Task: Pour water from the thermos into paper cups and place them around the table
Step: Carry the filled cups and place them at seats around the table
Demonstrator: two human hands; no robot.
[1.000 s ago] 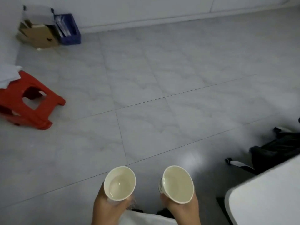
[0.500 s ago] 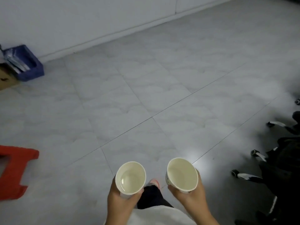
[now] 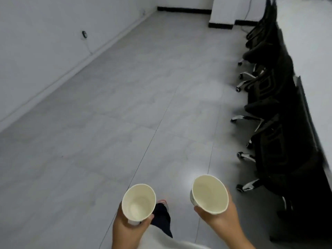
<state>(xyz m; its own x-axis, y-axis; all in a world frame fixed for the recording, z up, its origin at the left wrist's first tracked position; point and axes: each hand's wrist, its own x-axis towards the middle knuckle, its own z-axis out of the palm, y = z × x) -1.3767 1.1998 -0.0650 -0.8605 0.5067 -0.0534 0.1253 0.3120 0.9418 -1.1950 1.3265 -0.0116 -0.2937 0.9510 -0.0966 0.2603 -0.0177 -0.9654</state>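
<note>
Item one: left hand (image 3: 129, 225), low in the head view, fingers (image 3: 150, 216) curled round the lower wall of a paper cup (image 3: 138, 201), thumb on the left side of the cup and fingertips showing at its right; the cup is upright, mouth tipped slightly toward the camera, pale interior with what looks like a little water at the bottom (blur makes the level hard to judge). Item two: right hand (image 3: 221, 217), fingers wrapped round a second paper cup (image 3: 209, 194) from below and behind, one fingertip visible at the cup's lower left; this cup is also upright, a faint printed mark on its outer left wall, contents not readable. The two cups are apart, side by side, the second slightly higher in the frame. Between and below the two sets of fingers: a dark trouser leg (image 3: 162, 219) and a shoe tip (image 3: 162, 201), over a pale garment (image 3: 158, 241). Beyond the fingers: grey tiled floor (image 3: 116, 114). To the right of the right-hand fingers: a row of black office chairs (image 3: 273, 123) on castors, drawn against the edge of a table (image 3: 316, 97). Far left of the left-hand fingers: white wall (image 3: 45, 33) with a socket (image 3: 84, 34) and trailing cord.
</note>
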